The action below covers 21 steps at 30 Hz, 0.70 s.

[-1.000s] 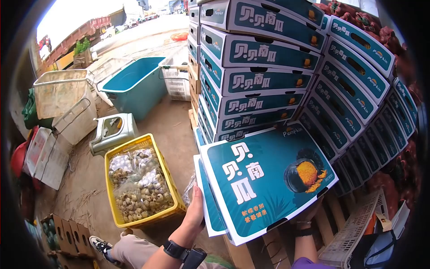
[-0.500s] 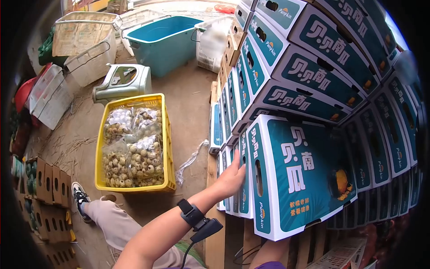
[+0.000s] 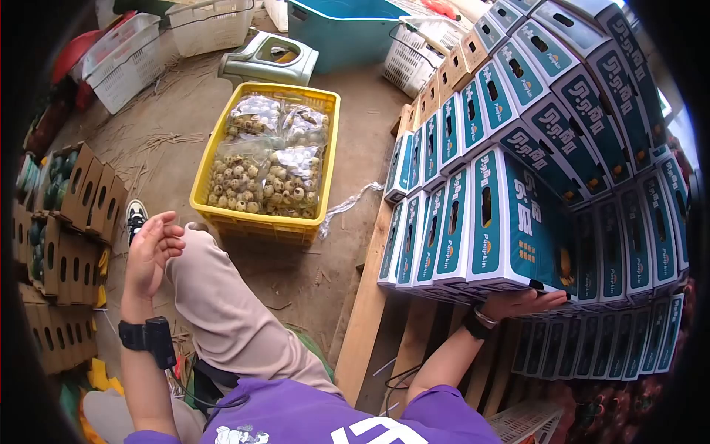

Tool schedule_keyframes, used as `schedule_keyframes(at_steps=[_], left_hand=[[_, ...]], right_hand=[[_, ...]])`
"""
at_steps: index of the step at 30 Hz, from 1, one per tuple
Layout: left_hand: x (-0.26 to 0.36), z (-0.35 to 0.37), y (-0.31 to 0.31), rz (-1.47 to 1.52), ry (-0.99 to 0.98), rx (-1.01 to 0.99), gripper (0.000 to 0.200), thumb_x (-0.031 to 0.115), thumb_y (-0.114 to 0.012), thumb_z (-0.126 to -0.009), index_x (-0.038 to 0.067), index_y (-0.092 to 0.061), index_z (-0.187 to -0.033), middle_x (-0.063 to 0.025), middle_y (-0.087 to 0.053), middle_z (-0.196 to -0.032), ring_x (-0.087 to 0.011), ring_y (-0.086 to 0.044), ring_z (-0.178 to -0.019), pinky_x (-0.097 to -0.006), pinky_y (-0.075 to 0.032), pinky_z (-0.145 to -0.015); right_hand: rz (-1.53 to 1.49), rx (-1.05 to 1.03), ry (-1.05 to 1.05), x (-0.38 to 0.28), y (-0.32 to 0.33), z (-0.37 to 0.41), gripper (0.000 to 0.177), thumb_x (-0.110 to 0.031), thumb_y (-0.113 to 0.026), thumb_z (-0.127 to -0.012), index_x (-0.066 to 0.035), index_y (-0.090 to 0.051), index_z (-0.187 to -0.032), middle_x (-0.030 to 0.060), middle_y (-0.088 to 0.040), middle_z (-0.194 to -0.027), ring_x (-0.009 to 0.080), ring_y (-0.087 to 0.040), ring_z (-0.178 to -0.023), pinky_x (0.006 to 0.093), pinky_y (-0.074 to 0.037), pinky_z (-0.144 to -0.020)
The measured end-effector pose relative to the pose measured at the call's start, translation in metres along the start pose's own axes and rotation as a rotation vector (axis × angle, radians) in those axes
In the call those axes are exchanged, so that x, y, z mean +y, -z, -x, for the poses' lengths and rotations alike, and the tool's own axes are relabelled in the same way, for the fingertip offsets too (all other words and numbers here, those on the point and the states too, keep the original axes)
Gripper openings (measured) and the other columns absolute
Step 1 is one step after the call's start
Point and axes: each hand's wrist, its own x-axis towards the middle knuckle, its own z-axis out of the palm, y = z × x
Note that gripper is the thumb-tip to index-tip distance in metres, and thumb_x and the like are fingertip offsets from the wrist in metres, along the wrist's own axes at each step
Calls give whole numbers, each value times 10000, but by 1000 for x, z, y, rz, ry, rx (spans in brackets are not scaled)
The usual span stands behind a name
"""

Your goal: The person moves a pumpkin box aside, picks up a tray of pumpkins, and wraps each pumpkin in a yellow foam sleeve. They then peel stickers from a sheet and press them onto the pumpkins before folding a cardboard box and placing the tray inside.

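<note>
My left hand (image 3: 154, 248) is raised above my knee at the left, holding nothing, its fingers loosely bent and apart. At the right, my right hand (image 3: 521, 303) lies palm up with outstretched fingers against the lower edge of a green and white pumpkin carton (image 3: 518, 222). That carton stands on its side at the near end of a row of matching cartons (image 3: 435, 226). In front of me, a yellow crate (image 3: 259, 224) holds several clear bags of speckled quail eggs (image 3: 266, 185).
More pumpkin cartons (image 3: 584, 111) rise in tall stacks at the right, over a wooden pallet (image 3: 362, 340). Brown boxes of dark green produce (image 3: 81, 185) are stacked at the left. A teal tub (image 3: 344, 37) and white baskets (image 3: 126, 63) stand behind.
My left hand has come off the cartons and swung to the left. The near carton now sits closer in line with its row. My view has turned, and my right hand now shows.
</note>
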Motion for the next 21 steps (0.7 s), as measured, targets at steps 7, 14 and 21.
schedule_keyframes(at_steps=[7,14,21], left_hand=[[-164,118,207,-352,450,283,224,231,-491,-915,37,-590,-861,-32,-556,-696,-101,-531,-559,-231,-453,-514],[-276,148,199,-728,429,-239,438,395,-542,-855,49,-627,-1110,-153,-667,-1017,-275,-637,-910,-384,-492,-783],[-88,168,388,362,-186,608,297,262,-520,-945,32,-569,-1126,-68,-635,-924,-123,-605,-753,-245,-493,-661]], right_hand=[[41,-130,-4,-9,25,-6,622,-410,-277,-985,41,-233,-1410,310,-226,-1426,438,-265,-1313,518,-229,-1074],[-1163,-1887,-130,-288,132,126,380,-95,-476,-931,19,-435,-1292,114,-559,-1179,199,-557,-1031,338,-449,-892],[-570,-2272,820,-355,136,307,348,-130,-482,-927,-31,-512,-1259,105,-605,-1170,186,-596,-977,309,-464,-859]])
